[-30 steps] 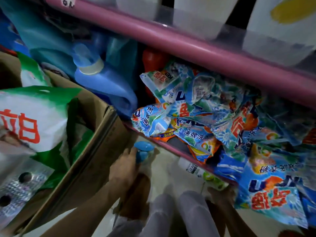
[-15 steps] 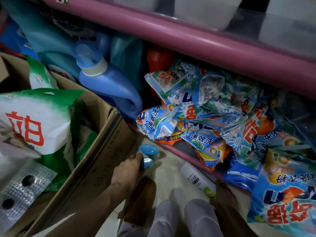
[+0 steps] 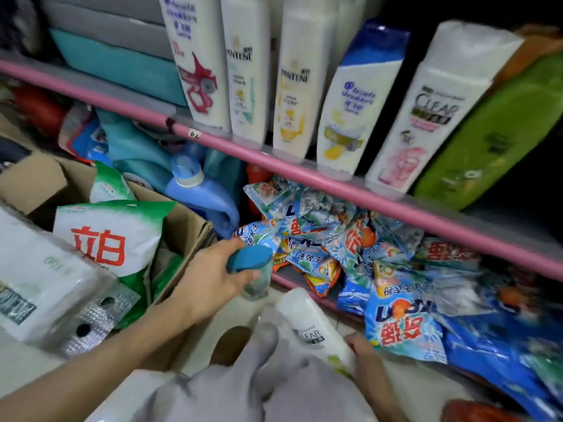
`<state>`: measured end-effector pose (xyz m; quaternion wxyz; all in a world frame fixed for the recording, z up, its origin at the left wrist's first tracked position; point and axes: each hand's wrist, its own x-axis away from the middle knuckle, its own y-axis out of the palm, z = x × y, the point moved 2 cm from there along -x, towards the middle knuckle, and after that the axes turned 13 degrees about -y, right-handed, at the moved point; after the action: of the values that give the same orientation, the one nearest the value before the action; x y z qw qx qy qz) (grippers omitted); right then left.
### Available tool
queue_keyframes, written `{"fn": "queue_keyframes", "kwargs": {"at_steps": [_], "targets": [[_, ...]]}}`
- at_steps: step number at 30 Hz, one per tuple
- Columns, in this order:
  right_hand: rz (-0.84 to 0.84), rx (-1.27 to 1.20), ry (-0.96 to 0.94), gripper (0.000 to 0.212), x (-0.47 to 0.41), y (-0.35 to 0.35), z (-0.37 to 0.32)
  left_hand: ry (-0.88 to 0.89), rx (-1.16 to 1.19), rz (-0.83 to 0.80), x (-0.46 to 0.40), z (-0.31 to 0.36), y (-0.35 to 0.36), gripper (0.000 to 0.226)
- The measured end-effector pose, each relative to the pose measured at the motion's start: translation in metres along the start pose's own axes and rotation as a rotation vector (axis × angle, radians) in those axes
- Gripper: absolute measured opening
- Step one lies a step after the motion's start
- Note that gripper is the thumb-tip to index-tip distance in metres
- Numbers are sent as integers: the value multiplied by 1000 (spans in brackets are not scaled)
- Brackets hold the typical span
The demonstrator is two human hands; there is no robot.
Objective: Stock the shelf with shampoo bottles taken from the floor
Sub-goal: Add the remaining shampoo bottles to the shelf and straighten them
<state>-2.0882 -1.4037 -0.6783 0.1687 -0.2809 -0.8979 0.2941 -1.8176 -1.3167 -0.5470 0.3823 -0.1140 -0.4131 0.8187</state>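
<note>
Upper pink-edged shelf (image 3: pixel 304 170) carries a row of upright shampoo bottles (image 3: pixel 341 108). The lower shelf (image 3: pixel 304 284) holds detergent sachets (image 3: pixel 320 239) and blue jugs (image 3: pixel 201 196). A cardboard box (image 3: pixel 179 226) stands on the floor (image 3: pixel 231 315).

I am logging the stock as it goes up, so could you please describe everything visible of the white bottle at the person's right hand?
The white bottle looks like smooth plastic, with "CLEAR" printed in dark letters on its side and a green patch near its lower end. It lies tilted, one end pointing up and away towards the pink lower shelf rail. The right hand holds its near end; the person's grey-clad knees partly hide it.
</note>
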Motion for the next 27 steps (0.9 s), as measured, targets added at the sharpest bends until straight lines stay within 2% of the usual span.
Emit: {"fn": "queue_keyframes", "kwargs": {"at_steps": [2, 4, 7, 10, 12, 14, 18, 23, 27], "targets": [[227, -182, 32, 49, 10, -39, -24, 86, 73, 47, 14, 40, -25, 28], [344, -160, 7, 51, 28, -75, -52, 176, 145, 57, 29, 82, -48, 25], [530, -259, -32, 56, 55, -113, -84, 316, 206, 35, 51, 147, -78, 30], [631, -337, -116, 51, 74, -151, -120, 439, 251, -35, 69, 215, -101, 32], [681, -378, -171, 40, 81, -176, -145, 529, 247, -35, 75, 259, -111, 34], [743, -415, -241, 37, 86, -199, -163, 610, 221, -16, 77, 300, -115, 38], [829, -471, -311, 62, 100, -231, -186, 679, 75, -8, 71, 365, -106, 41], [847, -504, -286, 62, 110, -249, -186, 699, -281, 24, 53, 407, -77, 43], [814, -475, -248, 67, 110, -255, -177, 760, -525, 147, 43, 417, -56, 44]]}}
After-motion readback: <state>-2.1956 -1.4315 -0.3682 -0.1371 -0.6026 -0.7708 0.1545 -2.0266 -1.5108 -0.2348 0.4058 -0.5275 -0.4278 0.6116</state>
